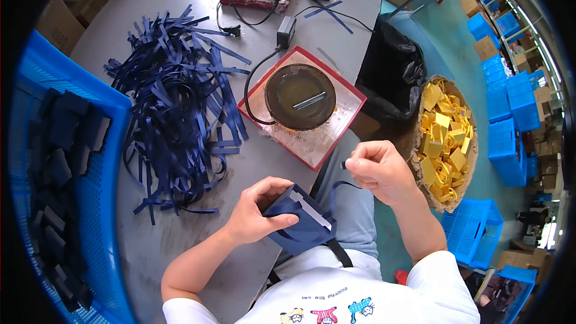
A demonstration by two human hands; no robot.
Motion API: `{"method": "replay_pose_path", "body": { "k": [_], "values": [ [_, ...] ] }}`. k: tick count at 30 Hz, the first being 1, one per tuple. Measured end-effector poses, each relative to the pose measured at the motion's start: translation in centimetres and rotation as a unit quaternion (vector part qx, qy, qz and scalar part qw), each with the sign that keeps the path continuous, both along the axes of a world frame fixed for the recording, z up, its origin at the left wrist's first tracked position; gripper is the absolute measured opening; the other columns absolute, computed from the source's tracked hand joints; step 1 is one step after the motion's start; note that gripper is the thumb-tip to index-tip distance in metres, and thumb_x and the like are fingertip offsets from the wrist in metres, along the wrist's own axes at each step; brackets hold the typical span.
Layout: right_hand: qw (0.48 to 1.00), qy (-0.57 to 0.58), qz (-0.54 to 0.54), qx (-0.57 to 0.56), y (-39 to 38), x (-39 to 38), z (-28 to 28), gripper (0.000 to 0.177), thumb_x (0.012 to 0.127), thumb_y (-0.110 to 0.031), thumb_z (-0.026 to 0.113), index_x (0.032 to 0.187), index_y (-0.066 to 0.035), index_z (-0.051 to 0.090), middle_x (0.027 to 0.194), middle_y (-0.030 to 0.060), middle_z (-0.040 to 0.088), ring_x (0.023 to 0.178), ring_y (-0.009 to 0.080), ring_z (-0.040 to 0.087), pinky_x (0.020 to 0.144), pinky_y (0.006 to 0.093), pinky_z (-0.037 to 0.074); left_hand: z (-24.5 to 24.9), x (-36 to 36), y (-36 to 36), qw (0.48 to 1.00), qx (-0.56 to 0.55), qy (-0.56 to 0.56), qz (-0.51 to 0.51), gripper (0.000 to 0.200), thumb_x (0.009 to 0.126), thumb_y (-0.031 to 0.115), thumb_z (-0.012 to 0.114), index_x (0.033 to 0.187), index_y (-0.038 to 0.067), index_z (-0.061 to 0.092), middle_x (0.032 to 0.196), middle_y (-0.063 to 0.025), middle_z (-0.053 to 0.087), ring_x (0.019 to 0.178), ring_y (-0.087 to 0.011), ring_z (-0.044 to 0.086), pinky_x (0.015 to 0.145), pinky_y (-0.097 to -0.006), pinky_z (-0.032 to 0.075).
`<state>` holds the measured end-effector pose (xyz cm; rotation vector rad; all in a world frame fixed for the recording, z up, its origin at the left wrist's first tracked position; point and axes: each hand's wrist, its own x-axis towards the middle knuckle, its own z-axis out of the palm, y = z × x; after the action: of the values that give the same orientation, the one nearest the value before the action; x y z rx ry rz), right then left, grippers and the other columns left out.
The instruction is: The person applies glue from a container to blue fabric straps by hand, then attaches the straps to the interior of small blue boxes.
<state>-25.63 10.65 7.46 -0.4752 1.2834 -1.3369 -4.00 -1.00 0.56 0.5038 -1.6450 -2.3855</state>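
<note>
Since everything sits within arm's reach, the grey surface point(150, 252) looks set up like a little station. The blue crate point(102, 162) is on the left with dark pieces in it, the heap of navy strips point(180, 102) is dead centre, and the red tray point(360, 97) keeps the round pot point(300, 96) off the surface, probably to catch drips. The left hand point(255, 213) grips a folded navy piece point(303, 228) over the lap. The right hand point(378, 171) is closed, pinching a thin strip end point(343, 165) and holding it up, seemingly to keep it taut.

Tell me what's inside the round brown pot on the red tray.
The pot holds murky yellowish liquid with a flat grey strip lying across it. The liquid hides the pot's bottom.
</note>
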Motion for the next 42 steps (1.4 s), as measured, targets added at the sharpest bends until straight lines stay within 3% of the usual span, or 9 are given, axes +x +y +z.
{"method": "replay_pose_path", "body": {
  "k": [10, 17, 20, 32, 33, 36, 37, 40, 42],
  "values": [
    [0.932, 0.301, 0.194, -0.051, 0.1, 3.2, 2.6, 0.015, 0.075, -0.009, 0.067, 0.066, 0.002, 0.061, 0.056, 0.0021, 0.055, 0.050, 0.0043, 0.047, 0.045, 0.0201, 0.034, 2.5, 0.9, 0.5, 0.997, -0.074, 0.022, -0.029, 0.052, 0.063, 0.004, 0.078, 0.108, -0.002, 0.053, 0.097, -0.0096, 0.060, 0.091, -0.0147, 0.059, 0.086, -0.0278, 0.045],
    [0.904, 0.357, 0.233, -0.044, -0.7, 4.0, 2.7, 0.019, 0.070, -0.014, 0.061, 0.065, 0.004, 0.059, 0.056, 0.0139, 0.056, 0.046, 0.0203, 0.050, 0.047, 0.0285, 0.041, 3.0, 1.0, 0.6, 0.993, -0.110, 0.032, -0.036, 0.055, 0.060, 0.004, 0.080, 0.108, -0.003, 0.054, 0.097, -0.0092, 0.060, 0.091, -0.0148, 0.060, 0.085, -0.0278, 0.046],
    [0.889, 0.384, 0.239, -0.066, -0.9, 4.2, 2.1, 0.017, 0.072, -0.010, 0.065, 0.064, 0.003, 0.058, 0.056, 0.0089, 0.056, 0.046, 0.0144, 0.051, 0.044, 0.0248, 0.038, 3.0, 1.0, 0.6, 0.992, -0.113, 0.042, -0.031, 0.055, 0.060, 0.004, 0.080, 0.108, -0.003, 0.054, 0.096, -0.0092, 0.060, 0.090, -0.0146, 0.060, 0.084, -0.0275, 0.046],
    [0.821, 0.518, 0.237, -0.039, -1.0, 4.4, 1.2, 0.014, 0.069, -0.010, 0.066, 0.067, 0.002, 0.058, 0.063, 0.0105, 0.057, 0.054, 0.0188, 0.055, 0.051, 0.0290, 0.045, 2.0, 0.9, 0.7, 0.991, -0.127, 0.023, -0.029, 0.053, 0.063, 0.004, 0.078, 0.109, -0.004, 0.052, 0.094, -0.0093, 0.060, 0.086, -0.0135, 0.060, 0.082, -0.0265, 0.047],
    [0.822, 0.518, 0.234, -0.039, -1.0, 4.1, 1.1, 0.014, 0.069, -0.010, 0.066, 0.067, 0.002, 0.058, 0.063, 0.0105, 0.057, 0.054, 0.0188, 0.055, 0.051, 0.0290, 0.045, 1.7, 0.9, 0.8, 0.996, -0.087, 0.005, -0.030, 0.053, 0.064, 0.004, 0.078, 0.109, -0.004, 0.052, 0.095, -0.0088, 0.060, 0.088, -0.0136, 0.060, 0.083, -0.0266, 0.047],
    [0.916, 0.335, 0.189, -0.112, -0.8, 2.1, 0.4, 0.029, 0.073, -0.018, 0.068, 0.094, 0.000, 0.057, 0.090, 0.0071, 0.060, 0.085, 0.0148, 0.057, 0.078, 0.0276, 0.045, 1.7, 0.9, 0.5, 0.998, 0.009, 0.044, -0.043, 0.053, 0.065, 0.003, 0.077, 0.111, -0.003, 0.051, 0.098, -0.0077, 0.059, 0.092, -0.0134, 0.058, 0.085, -0.0271, 0.045],
    [0.940, 0.291, 0.100, -0.150, -0.5, 1.6, 0.2, 0.030, 0.077, -0.022, 0.067, 0.096, 0.000, 0.057, 0.091, 0.0055, 0.060, 0.087, 0.0135, 0.055, 0.082, 0.0283, 0.043, 1.8, 1.0, 0.3, 0.997, -0.010, 0.043, -0.066, 0.053, 0.065, 0.002, 0.076, 0.112, -0.001, 0.050, 0.100, -0.0069, 0.058, 0.095, -0.0133, 0.057, 0.087, -0.0275, 0.044],
    [0.968, 0.206, -0.043, -0.134, 0.7, 1.0, -0.4, 0.025, 0.087, -0.025, 0.058, 0.095, -0.001, 0.058, 0.086, 0.0049, 0.060, 0.083, 0.0116, 0.055, 0.079, 0.0259, 0.043, 1.1, 1.1, 0.5, 0.998, -0.003, 0.031, -0.059, 0.053, 0.066, 0.002, 0.076, 0.112, -0.001, 0.050, 0.101, -0.0072, 0.058, 0.094, -0.0131, 0.057, 0.086, -0.0269, 0.044],
    [0.974, 0.183, -0.035, -0.132, 1.2, 1.1, -0.7, 0.020, 0.088, -0.020, 0.056, 0.093, 0.000, 0.059, 0.082, 0.0035, 0.060, 0.078, 0.0092, 0.056, 0.074, 0.0235, 0.044, 1.2, 1.6, 0.7, 0.998, 0.008, 0.036, -0.044, 0.052, 0.066, 0.003, 0.076, 0.112, -0.001, 0.051, 0.101, -0.0072, 0.059, 0.094, -0.0126, 0.057, 0.085, -0.0261, 0.044]
  ]
}}
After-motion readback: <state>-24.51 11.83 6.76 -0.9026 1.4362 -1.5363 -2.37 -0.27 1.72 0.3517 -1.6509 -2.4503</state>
